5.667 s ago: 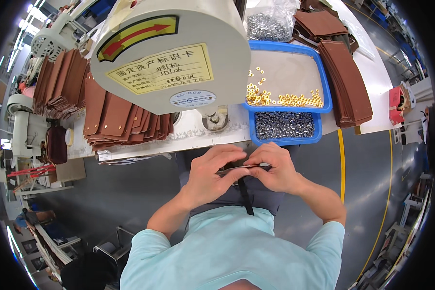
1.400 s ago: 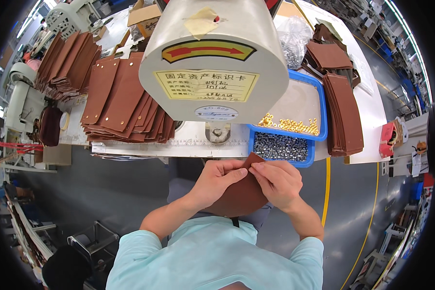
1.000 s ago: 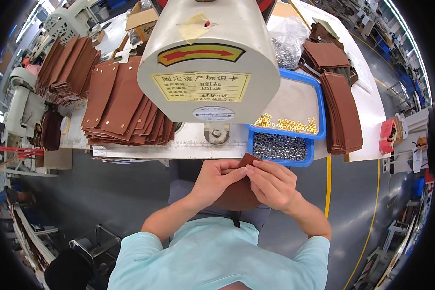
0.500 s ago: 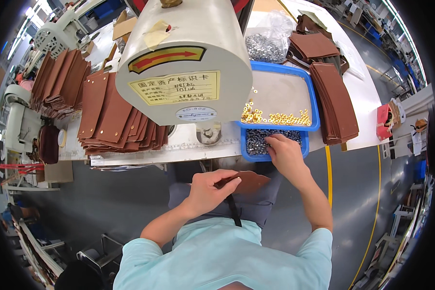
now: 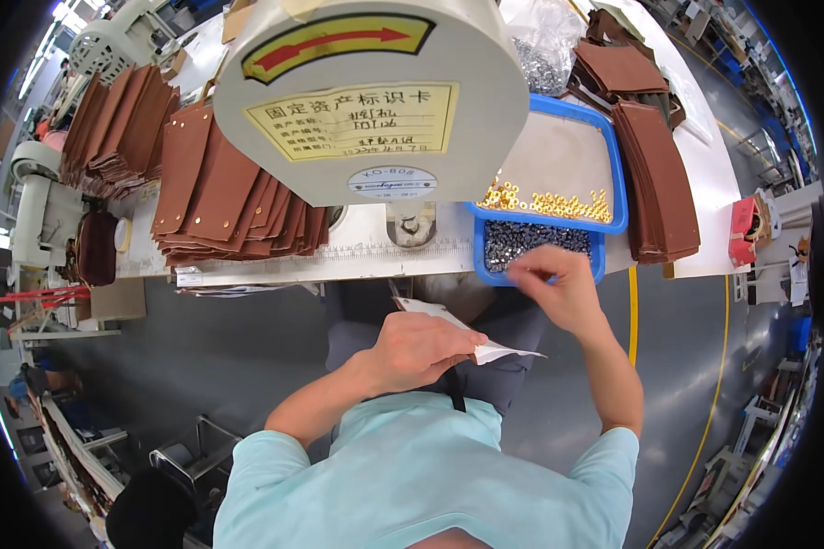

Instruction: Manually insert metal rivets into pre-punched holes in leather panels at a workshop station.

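My left hand [image 5: 417, 346] is closed on a flat leather piece [image 5: 485, 346] held over my lap, its pale underside facing up. My right hand [image 5: 558, 288] reaches forward to the near edge of a blue tray [image 5: 612, 174]. Its fingertips are pinched together over the dark metal fasteners [image 5: 536, 240] in the tray's front compartment. Whether a fastener sits between the fingers is hidden. Gold fasteners [image 5: 545, 201] lie in the compartment behind.
A large white machine head [image 5: 366, 91] with a label and a red arrow overhangs the white bench [image 5: 357, 256]. Stacks of brown leather pieces lie to the left [image 5: 220, 192] and right [image 5: 655, 178]. A bag of metal parts [image 5: 545, 46] sits behind the tray.
Both hands were together on the brown piece. My right hand has let go and moved forward to the tray, while my left hand has turned the piece pale side up.
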`<state>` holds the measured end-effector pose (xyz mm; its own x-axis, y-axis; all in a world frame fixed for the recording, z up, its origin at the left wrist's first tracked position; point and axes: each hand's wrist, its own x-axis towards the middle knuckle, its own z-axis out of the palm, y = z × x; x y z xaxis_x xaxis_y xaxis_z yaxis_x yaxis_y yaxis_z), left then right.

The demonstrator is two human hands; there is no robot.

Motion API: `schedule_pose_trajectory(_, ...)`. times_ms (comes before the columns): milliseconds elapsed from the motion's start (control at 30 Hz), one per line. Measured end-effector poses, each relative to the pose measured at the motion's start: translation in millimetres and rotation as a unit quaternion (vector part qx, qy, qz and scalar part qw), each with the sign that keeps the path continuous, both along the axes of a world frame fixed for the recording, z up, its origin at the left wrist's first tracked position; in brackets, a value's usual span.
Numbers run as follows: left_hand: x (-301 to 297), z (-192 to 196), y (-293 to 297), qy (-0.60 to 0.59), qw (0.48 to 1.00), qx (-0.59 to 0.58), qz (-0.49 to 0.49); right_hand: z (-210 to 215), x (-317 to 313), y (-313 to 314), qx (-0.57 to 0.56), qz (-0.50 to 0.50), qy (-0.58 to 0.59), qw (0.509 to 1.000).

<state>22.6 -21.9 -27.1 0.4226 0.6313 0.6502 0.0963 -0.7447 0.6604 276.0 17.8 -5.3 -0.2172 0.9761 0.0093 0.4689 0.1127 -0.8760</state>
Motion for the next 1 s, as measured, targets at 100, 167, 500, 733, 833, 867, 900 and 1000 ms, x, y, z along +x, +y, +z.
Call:
schedule_pose_trajectory(100,-0.6,-3.2,0.8,0.015,0.999,0.028,-0.008,21.9,-7.4,-13.2,-0.26,0.134,0.211,0.933)
schedule_pose_trajectory(167,-1.9,-5.9,0.0,0.03,0.999,0.044,-0.01,19.8,-13.7,-18.8,-0.299,0.157,0.258,0.905)
schedule_pose_trajectory(500,-4.6,-6.8,-3.1,0.081,0.991,0.106,-0.01,10.2,-17.2,-14.4,-0.498,0.157,0.244,0.818)
schedule_pose_trajectory(733,-6.7,-9.5,-3.1,0.074,0.992,0.102,0.003,14.4,-21.7,-17.3,-0.538,0.108,0.269,0.792)
schedule_pose_trajectory(833,-7.3,-11.0,-3.2,0.077,0.994,0.076,0.0,17.0,-21.1,-23.3,-0.456,0.129,0.213,0.854)
schedule_pose_trajectory(867,-7.2,-10.7,-3.6,0.077,0.994,0.076,0.0,16.7,-20.1,-26.0,-0.456,0.129,0.213,0.854)
schedule_pose_trajectory(900,-7.0,-10.2,-3.9,0.076,0.996,0.052,0.004,15.9,-18.0,-28.9,-0.414,0.142,0.192,0.878)
schedule_pose_trajectory(1000,-5.0,-12.7,-4.4,0.063,0.998,0.005,0.014,14.7,-18.2,-37.5,-0.31,0.16,0.157,0.924)
